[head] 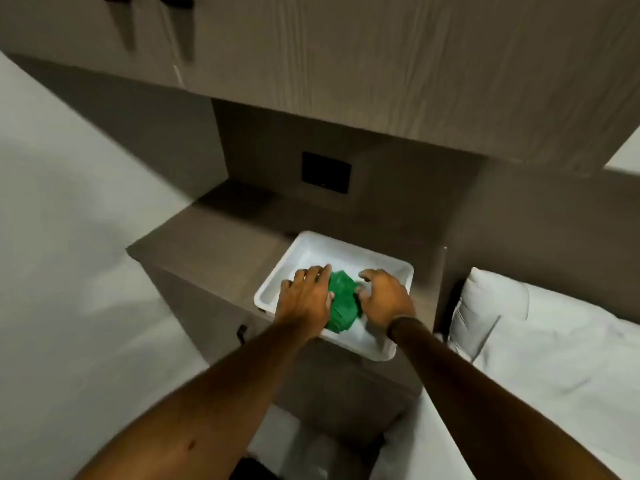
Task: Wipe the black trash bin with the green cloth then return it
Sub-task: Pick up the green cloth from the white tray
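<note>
left hand [304, 299] flat, fingers spread on crumpled green cloth [341, 303] | right hand [382, 299] fingers curled, touching cloth | white plastic tray [311, 247] under both

A bedroom: white pillow [485, 306] beside a wooden nightstand [207, 244].

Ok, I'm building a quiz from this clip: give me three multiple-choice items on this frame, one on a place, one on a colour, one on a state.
1. Where is the cloth?
A. in the white tray
B. on the bed
C. on the floor

2. What colour is the cloth?
A. blue
B. green
C. yellow

3. What are the hands doing?
A. both on the cloth
B. both hanging clear of it
C. only one in view

Answers: 1 A, it lies inside the tray on the nightstand. 2 B, it is plainly green. 3 A, the left hand and right hand flank and touch it.
</note>
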`<state>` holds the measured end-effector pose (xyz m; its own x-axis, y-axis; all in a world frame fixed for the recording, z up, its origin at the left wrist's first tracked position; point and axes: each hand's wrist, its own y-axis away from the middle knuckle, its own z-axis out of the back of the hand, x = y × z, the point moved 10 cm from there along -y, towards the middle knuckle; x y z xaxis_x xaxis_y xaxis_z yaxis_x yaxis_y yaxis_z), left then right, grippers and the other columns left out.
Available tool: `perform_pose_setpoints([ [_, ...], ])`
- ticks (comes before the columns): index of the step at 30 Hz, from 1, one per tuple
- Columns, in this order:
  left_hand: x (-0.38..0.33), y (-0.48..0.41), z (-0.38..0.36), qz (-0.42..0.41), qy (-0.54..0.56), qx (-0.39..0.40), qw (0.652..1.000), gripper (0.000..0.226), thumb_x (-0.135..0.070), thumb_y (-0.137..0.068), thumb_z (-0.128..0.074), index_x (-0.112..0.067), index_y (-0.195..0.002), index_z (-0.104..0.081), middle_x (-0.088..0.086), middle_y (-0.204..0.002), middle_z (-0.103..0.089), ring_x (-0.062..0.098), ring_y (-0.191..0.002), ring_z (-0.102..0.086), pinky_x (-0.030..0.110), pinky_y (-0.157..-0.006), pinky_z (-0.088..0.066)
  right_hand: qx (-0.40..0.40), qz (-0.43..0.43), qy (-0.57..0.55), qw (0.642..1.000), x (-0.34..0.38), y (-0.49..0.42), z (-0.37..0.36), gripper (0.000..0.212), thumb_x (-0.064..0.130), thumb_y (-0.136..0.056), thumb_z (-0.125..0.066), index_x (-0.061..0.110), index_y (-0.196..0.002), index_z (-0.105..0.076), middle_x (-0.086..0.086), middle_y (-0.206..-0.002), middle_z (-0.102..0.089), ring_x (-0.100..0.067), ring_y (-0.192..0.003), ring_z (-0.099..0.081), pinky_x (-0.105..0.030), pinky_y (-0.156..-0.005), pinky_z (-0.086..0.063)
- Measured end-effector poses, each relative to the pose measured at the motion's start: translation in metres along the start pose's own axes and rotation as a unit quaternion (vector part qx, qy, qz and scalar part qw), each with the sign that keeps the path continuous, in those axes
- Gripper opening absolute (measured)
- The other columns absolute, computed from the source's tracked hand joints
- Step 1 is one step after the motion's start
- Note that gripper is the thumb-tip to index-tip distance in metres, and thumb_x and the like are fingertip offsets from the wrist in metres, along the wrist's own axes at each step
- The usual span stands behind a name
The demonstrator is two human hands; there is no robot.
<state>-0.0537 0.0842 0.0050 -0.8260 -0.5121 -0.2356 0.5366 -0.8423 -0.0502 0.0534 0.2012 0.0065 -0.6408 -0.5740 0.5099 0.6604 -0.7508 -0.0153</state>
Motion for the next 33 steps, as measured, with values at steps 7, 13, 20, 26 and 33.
perform_pose_setpoints([
  [7,0.028,-0.059,-0.051,0.098,0.014,0.177,0.979,0.111,-0.021,-0.084,-0.082,-0.027,-0.169,-0.011,0.009,-0.171,-0.027,0.039,-0.154,-0.027,0.065,-0.119,-0.034,0.195,-0.123,0.098,0.968,-0.024,-0.038,-0.059,0.062,0.033,-0.08,-0.087,0.014,-0.131,-0.058,-0.013,-0.131,-0.065,-0.034,-0.116,-0.065,-0.039,-0.088,-0.053],
  [13,0.006,-0.077,-0.016,-0.072,-0.075,0.115,0.988,0.12,-0.039,-0.071,-0.094,-0.035,-0.166,-0.021,0.007,-0.177,-0.012,0.037,-0.164,-0.006,0.068,-0.129,-0.016,0.171,-0.083,-0.05,0.981,0.003,-0.04,-0.038,0.048,0.012,-0.081,-0.085,0.016,-0.125,-0.066,-0.009,-0.131,-0.065,-0.029,-0.118,-0.065,-0.043,-0.102,-0.057],
  [20,0.004,0.025,0.086,-0.132,0.282,0.158,0.937,0.04,-0.024,-0.06,-0.101,-0.021,-0.086,-0.071,-0.004,-0.082,-0.073,0.012,-0.073,-0.07,0.042,-0.07,-0.062,0.139,0.062,-0.375,0.914,0.075,0.053,0.042,0.036,-0.014,-0.077,-0.077,0.017,-0.092,-0.067,0.007,-0.075,-0.072,-0.004,-0.065,-0.067,-0.032,-0.066,-0.058],
  [26,0.011,0.183,0.083,-0.12,0.396,0.263,0.872,0.072,-0.014,-0.055,-0.107,-0.014,-0.115,-0.066,0.002,-0.118,-0.075,0.019,-0.109,-0.075,0.044,-0.09,-0.067,0.453,0.023,-0.615,0.644,0.136,0.244,-0.016,0.055,-0.005,-0.088,-0.067,0.005,-0.141,-0.059,-0.022,-0.132,-0.071,-0.037,-0.117,-0.072,-0.047,-0.093,-0.062],
  [33,0.105,0.301,0.01,-0.011,0.375,0.137,0.917,0.098,-0.028,-0.045,-0.11,-0.03,-0.127,-0.055,-0.004,-0.122,-0.069,0.013,-0.11,-0.069,0.037,-0.087,-0.062,0.401,-0.155,-0.618,0.658,0.117,0.345,-0.159,0.046,0.003,-0.09,-0.064,0.002,-0.136,-0.065,-0.031,-0.139,-0.065,-0.045,-0.123,-0.068,-0.057,-0.099,-0.058],
])
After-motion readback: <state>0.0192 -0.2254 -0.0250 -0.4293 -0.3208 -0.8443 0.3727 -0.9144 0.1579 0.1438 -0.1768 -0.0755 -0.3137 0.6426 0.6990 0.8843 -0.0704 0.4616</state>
